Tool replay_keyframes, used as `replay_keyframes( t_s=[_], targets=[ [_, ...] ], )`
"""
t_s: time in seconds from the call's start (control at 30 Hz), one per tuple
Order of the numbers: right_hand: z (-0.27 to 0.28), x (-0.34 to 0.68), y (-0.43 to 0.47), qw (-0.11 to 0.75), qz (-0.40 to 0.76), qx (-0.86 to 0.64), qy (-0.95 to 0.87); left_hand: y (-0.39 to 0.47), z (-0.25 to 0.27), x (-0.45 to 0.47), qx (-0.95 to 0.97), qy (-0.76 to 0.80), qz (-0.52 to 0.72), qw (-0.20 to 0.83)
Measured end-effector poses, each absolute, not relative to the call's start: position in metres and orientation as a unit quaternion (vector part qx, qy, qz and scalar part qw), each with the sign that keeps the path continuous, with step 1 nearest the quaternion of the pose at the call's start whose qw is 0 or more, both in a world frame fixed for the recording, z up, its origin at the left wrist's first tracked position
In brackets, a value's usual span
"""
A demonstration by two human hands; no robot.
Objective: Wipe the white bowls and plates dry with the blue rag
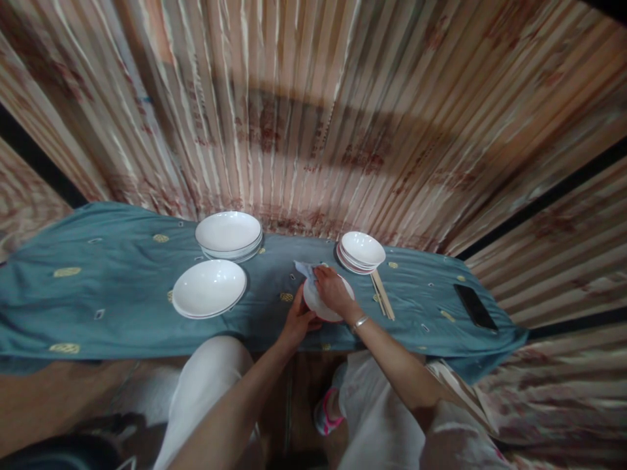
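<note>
Head view: hands [296,318] [334,291] partly hide the white dish [318,305] and cloth [304,269].

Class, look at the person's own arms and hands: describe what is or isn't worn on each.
The left hand and right hand are both ungloved, and both forearms are without sleeves. A shiny, silver-coloured bracelet circles the right wrist; none shows on the left.

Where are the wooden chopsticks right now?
Head view, right of centre: the chopsticks lie on the tablecloth, just below the stack of small white bowls, right of the right hand.
</note>
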State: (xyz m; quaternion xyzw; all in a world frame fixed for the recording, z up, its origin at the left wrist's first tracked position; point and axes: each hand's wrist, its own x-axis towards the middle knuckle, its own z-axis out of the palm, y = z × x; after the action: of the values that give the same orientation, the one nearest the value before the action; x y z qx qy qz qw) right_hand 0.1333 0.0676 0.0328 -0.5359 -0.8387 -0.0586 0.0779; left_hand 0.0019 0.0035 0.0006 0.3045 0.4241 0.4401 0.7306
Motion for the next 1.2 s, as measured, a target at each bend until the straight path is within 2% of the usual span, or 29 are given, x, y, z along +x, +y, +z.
replay_keyframes(
  t_s=[0.17,0.4,0.67,1.0,1.1,1.2],
  targets=[
    [0.03,0.131,0.069,0.047,-0.083,-0.509,-0.856,0.002,0.0,0.001,0.305,0.414,0.445,0.733],
    [0.042,0.159,0.079,-0.031,-0.098,-0.579,-0.809,0.004,-0.005,0.002,0.293,0.404,0.452,0.74],
    [0.057,0.19,0.039,-0.085,-0.109,-0.572,-0.809,0.003,-0.005,0.003,0.25,0.373,0.478,0.755],
    [0.061,0.182,0.006,-0.139,0.029,-0.5,-0.855,0.003,-0.004,0.003,0.258,0.373,0.469,0.758],
    [0.056,0.173,0.004,-0.111,0.078,-0.495,-0.858,0.003,-0.001,0.003,0.263,0.379,0.458,0.76],
    [0.046,0.164,0.006,-0.027,0.129,-0.506,-0.852,0.003,-0.001,0.002,0.263,0.384,0.458,0.758]
  ],
)
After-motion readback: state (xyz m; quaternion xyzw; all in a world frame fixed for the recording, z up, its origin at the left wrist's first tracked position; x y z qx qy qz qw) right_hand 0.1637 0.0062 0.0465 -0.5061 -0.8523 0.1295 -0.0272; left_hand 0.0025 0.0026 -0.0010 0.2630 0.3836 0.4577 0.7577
